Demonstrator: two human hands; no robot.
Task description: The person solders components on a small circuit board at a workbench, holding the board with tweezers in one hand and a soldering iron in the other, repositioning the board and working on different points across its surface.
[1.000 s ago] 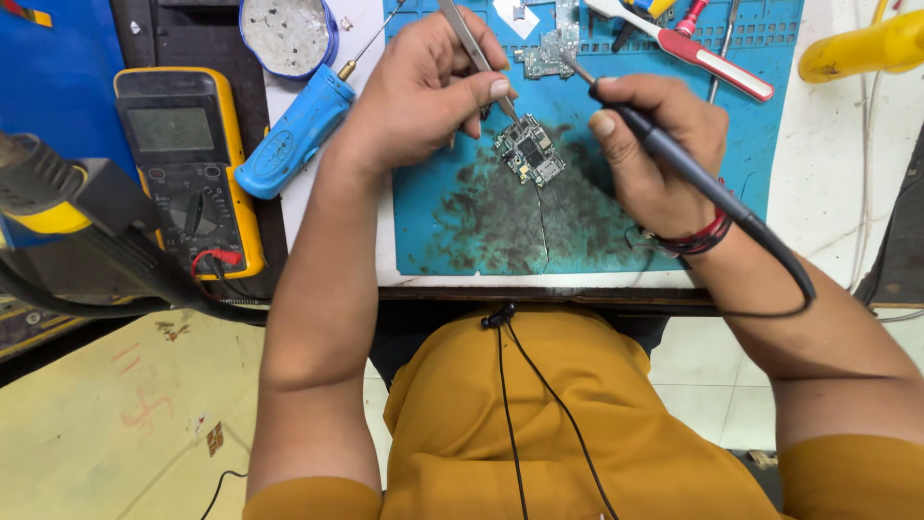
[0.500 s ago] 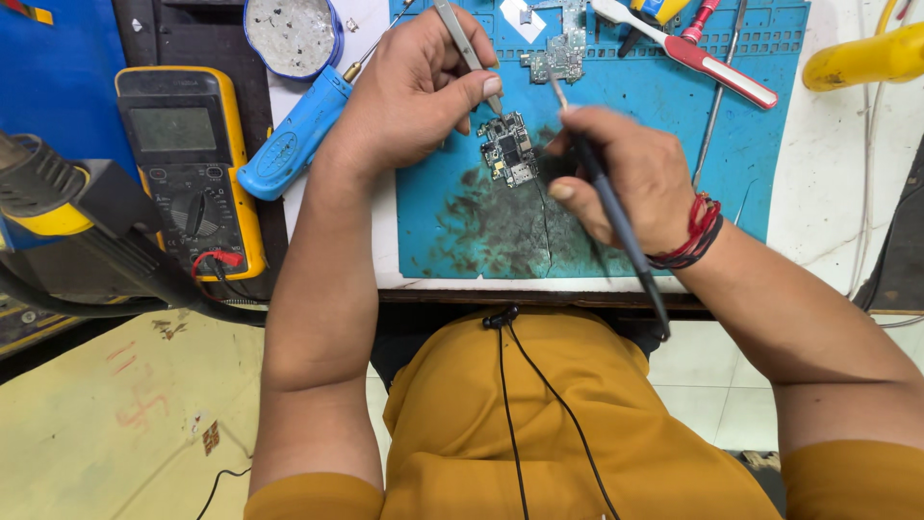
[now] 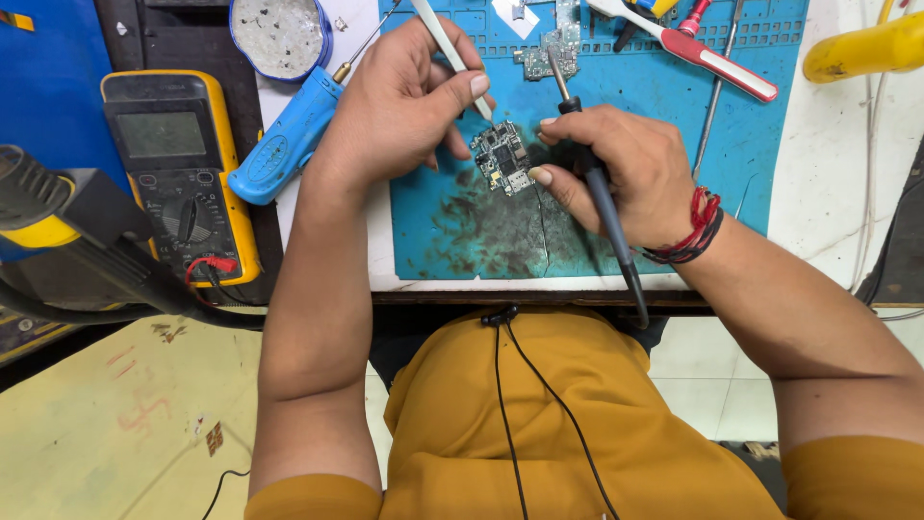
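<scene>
My left hand (image 3: 409, 101) pinches a pair of slim metal tweezers (image 3: 452, 58), their tips coming down at the upper edge of the small circuit board (image 3: 502, 159); my right hand (image 3: 630, 169) is clenched round the dark handle of a soldering iron (image 3: 602, 193), its metal tip pointing up and away from the board, not touching it; my right fingertips (image 3: 539, 176) rest against the board's right side. The board lies flat on the blue work mat (image 3: 731, 144), about the middle, between my 2 hands. I judge the work mid-way: the board is held, the tools are gripped, yet the iron is not on any joint. The board looks small, dark, irregular in outline, crowded with silvery shields and tiny parts; I cannot tell which part is being worked. The mat below it is stained dark.
</scene>
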